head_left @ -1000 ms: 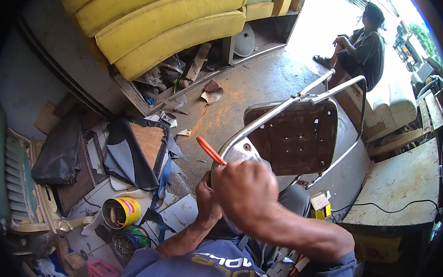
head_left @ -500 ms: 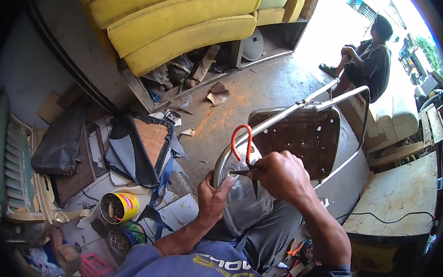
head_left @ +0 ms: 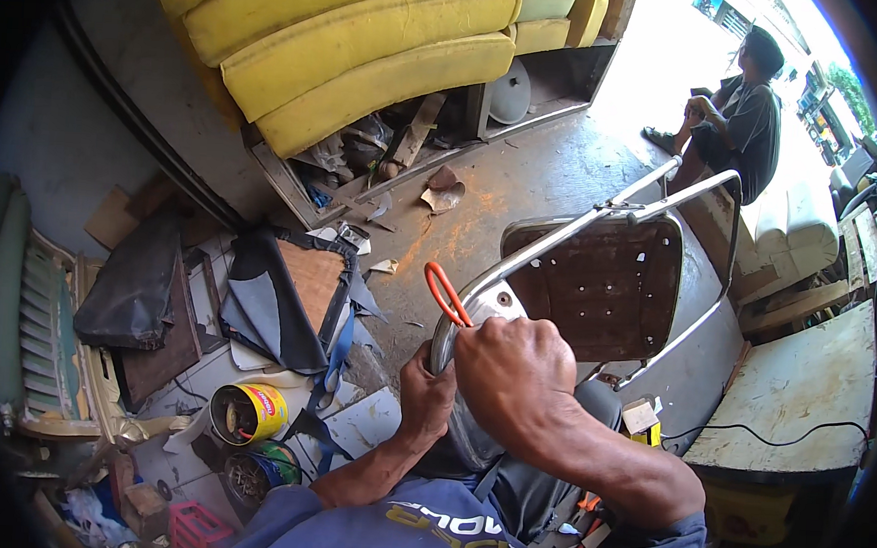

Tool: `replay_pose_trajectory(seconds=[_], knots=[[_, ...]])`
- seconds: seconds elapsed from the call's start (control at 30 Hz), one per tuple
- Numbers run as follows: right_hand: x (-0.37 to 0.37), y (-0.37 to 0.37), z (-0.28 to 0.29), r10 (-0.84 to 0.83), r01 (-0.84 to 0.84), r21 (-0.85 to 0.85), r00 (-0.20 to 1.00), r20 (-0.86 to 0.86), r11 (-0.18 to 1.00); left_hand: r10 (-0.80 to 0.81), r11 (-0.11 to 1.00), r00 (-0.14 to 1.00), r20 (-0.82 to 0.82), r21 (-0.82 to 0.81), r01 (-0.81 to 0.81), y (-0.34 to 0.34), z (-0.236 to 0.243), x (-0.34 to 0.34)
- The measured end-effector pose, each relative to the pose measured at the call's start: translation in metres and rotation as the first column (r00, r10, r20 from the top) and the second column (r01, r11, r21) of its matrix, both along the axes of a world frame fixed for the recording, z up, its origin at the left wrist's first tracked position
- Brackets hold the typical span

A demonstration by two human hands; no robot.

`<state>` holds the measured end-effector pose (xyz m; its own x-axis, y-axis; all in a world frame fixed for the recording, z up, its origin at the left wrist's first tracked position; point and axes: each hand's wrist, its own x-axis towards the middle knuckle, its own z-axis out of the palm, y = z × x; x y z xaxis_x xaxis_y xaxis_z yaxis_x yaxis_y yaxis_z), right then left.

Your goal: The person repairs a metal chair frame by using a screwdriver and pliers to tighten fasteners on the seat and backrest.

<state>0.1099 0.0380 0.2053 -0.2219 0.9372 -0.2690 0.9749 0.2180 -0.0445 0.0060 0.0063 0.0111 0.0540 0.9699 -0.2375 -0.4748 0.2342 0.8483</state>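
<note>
A metal folding chair leans across my lap, its rounded backrest (head_left: 505, 299) toward me, with a bare silvery panel inside a tubular rim. My left hand (head_left: 424, 397) is closed around the rim's left side. Over the panel, my right hand (head_left: 515, 372) is clenched on a pair of scissors (head_left: 447, 294). One red-orange handle loop sticks up past the knuckles; the blades are hidden beneath the hand. A small hole shows in the panel just above my fist. Beyond it lies the chair's rusty brown seat pan (head_left: 596, 287).
Yellow padded cushions (head_left: 370, 62) sit on a wooden frame at the back. To the left are a dark-covered wooden panel (head_left: 294, 286) and a yellow can (head_left: 248, 413). A worn tabletop (head_left: 789, 392) stands right. Another person (head_left: 749, 122) sits at the far right.
My right hand has moved left and turned over the panel, covering the scissor blades that showed before. The red loop has tilted and shifted left. My left hand still grips the rim.
</note>
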Motion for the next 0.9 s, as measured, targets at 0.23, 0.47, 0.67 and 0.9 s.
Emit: replay_pose_trajectory(seconds=[0.23,0.47,0.67,0.9], knots=[[-0.032,-0.012,-0.007,0.027,-0.037,0.096,0.994,0.111,0.995,-0.07,0.995,0.972,0.226,0.079,0.053,-0.003,-0.021,0.006],[0.039,0.009,-0.008,-0.033,0.046,0.135,0.995,-0.095,0.99,0.024,1.0,0.995,-0.094,0.0,-0.024,-0.001,0.013,0.002],[0.07,0.02,-0.026,-0.273,0.233,-0.208,0.943,-0.191,0.95,0.019,0.999,0.997,-0.076,-0.03,-0.022,-0.001,0.01,0.002],[0.036,0.011,-0.001,-0.021,0.019,-0.05,0.998,-0.057,0.999,0.006,1.0,0.999,-0.033,-0.017,-0.007,0.001,0.011,-0.001]])
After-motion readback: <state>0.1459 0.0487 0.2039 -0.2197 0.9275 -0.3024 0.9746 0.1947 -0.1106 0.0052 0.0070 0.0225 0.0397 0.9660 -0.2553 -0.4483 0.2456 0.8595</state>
